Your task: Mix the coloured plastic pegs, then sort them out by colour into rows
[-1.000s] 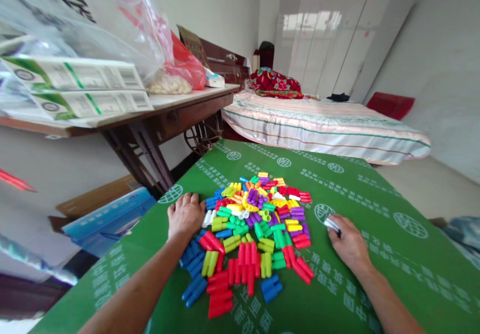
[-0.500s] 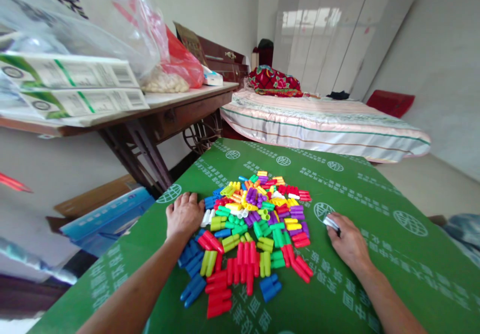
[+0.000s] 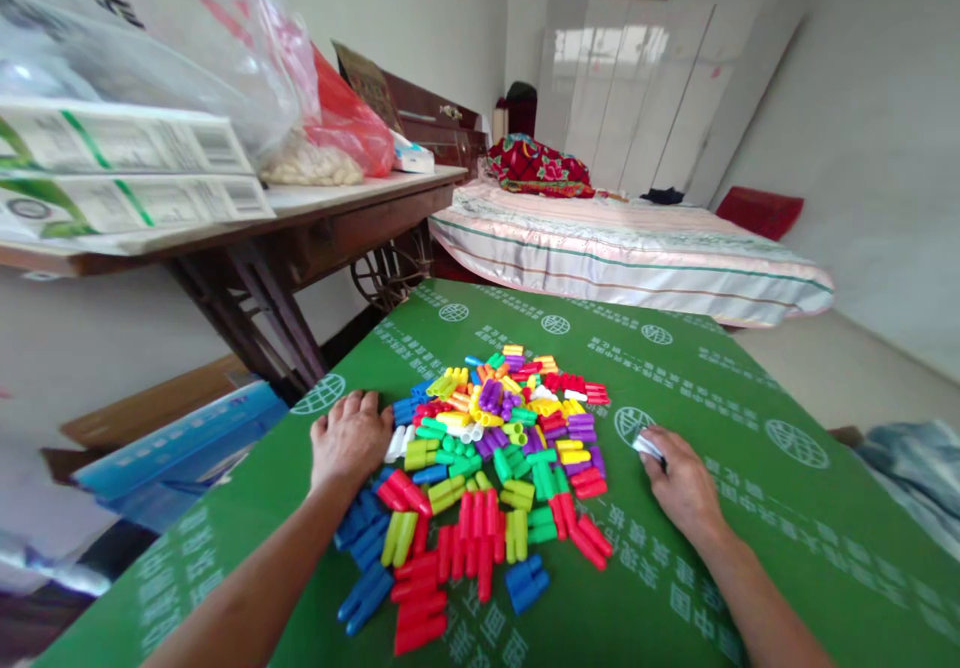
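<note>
A heap of plastic bullet-shaped building pieces (image 3: 480, 513) in red, yellow, green, blue, purple, orange and white lies on the green board (image 3: 615, 608). At the heap's left edge, my left hand (image 3: 351, 438) rests palm down, holding nothing, fingers stretched out beside blue and white pieces. My right hand (image 3: 679, 473) is to the right of the heap, apart from it. Its fingers are closed around a small white object with a dark part (image 3: 648, 445), too covered to name. Some pieces stand joined, such as the red cluster (image 3: 472, 528) at the near side.
A wooden sewing table (image 3: 322, 218) at left carries white-and-green boxes (image 3: 142, 198) and plastic bags (image 3: 345, 113). Below it are a blue box (image 3: 187, 448) and cardboard (image 3: 165, 398). A bed (image 3: 622, 248) with a red floral blanket (image 3: 536, 166) lies beyond the board.
The whole view has shifted, so the scene appears slightly farther left. Both hands keep the same pose and place beside the heap, and the pieces look unmoved.
</note>
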`<state>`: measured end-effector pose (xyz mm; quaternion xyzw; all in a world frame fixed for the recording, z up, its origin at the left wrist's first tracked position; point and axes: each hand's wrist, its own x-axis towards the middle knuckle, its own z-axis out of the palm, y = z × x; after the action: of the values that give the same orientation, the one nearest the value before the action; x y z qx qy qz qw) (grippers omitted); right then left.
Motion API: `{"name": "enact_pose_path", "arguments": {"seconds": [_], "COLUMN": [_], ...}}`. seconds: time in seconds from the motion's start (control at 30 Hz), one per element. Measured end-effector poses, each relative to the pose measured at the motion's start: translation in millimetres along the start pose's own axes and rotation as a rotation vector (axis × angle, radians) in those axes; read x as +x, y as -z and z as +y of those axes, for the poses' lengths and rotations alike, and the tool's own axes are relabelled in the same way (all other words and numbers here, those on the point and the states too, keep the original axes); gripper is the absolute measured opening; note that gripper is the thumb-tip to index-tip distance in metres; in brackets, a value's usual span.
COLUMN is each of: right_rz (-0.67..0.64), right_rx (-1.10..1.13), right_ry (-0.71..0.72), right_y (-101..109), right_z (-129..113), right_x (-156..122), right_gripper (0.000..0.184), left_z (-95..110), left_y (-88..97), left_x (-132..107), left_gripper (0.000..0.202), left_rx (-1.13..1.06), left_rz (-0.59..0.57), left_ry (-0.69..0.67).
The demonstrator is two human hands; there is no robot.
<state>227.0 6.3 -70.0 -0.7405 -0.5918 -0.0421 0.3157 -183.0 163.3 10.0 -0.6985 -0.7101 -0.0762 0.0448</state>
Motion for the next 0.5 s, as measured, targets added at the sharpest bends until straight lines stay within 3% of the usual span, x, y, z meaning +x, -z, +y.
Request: {"name": "enact_pose_path", "arguments": {"seconds": [0.27,0.4,0.5], "right_rz": [-0.380,-0.472,-0.471], "right_rx": [-0.177,-0.251,-0.290], "right_ry": [-0.119,-0.097,-0.117], "right_y": [29.0,41.9,50.7], "right_z": [-9.5,13.5,42.3], "right_x": [43.2,72.7,93.7], "right_gripper": [0.048,0.048,0.049], "left_z": [-2.0,-1.6,-9.7], "left_y": [7.8,11.3,1.4], "left_x": [7.1,10.0,15.9], "left_gripper": [0.061,0.062,0.060], "left_rx": [-0.017,-0.015,-0.068], "left_rz": [-0.031,-0.054,-0.024], "left_ry": [-0.010,0.008,-0.005]}}
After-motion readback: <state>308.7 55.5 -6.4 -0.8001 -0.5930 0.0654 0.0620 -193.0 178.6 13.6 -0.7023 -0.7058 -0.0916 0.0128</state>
